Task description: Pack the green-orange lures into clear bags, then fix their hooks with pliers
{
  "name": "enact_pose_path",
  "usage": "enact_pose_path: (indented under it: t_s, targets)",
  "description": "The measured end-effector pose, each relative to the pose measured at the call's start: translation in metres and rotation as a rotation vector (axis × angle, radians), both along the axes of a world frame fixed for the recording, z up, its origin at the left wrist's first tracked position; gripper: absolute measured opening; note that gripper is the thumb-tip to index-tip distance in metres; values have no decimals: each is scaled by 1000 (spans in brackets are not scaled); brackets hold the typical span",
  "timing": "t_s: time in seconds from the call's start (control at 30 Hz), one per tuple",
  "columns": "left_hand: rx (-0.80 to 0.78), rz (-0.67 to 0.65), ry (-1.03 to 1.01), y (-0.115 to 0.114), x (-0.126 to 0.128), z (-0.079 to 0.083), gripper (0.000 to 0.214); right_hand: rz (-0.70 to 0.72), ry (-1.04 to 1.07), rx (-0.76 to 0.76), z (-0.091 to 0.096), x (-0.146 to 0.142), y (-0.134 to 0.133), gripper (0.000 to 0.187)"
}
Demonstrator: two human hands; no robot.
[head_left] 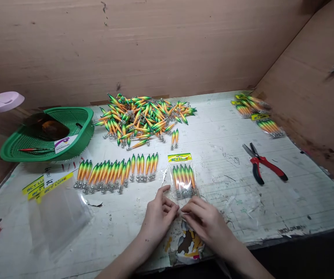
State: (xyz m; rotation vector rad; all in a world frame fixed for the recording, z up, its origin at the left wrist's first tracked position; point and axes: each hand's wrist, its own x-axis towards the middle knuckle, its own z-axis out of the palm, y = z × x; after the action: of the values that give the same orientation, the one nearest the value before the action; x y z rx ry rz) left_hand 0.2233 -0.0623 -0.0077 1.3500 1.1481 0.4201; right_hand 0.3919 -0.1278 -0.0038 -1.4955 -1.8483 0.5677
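A clear packet (pixel 183 179) with a yellow header card holds several orange-green lures and lies in the middle of the white table (pixel 286 201). My left hand (pixel 158 219) and my right hand (pixel 206 223) meet at the packet's near end, fingers pinched on its lower edge. To the left, a row of loose lures (pixel 117 172) lies side by side. Behind it sits a big heap of lures (pixel 145 118).
A green basket (pixel 76 139) stands at the back left beside a pink lid (pixel 3 101). Empty bags with yellow headers (pixel 57 209) lie front left. Red-handled pliers (pixel 264 164) lie at the right, filled packets (pixel 256 112) at the back right. Cardboard walls surround the table.
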Motion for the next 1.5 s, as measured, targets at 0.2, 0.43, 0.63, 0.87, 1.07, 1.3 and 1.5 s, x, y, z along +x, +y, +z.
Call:
enact_pose_path:
  t_s: [0.2,0.43,0.63,0.87,1.07,1.3,1.5]
  targets:
    - [-301,187,-192,6,7,-3,63,37,34,-167,-13,-11,11,11]
    - [-225,201,-173,2,6,-8,57,87,40,-209,-6,-12,14,17]
    - [-194,212,-162,-2,9,-9,53,0,137,-171,2,12,-7,20]
    - [48,-10,-4,-5,-5,-2,40,-587,-229,212,2,130,-43,13]
    - [1243,-509,164,25,-28,-5,34,-159,-415,396,-3,96,-21,24]
    - [1396,-824,-8,47,-20,-11,33,368,-340,458,-15,60,7,30]
    - [1234,-489,-2,21,-22,-21,29,306,-239,353,-21,59,-6,26]
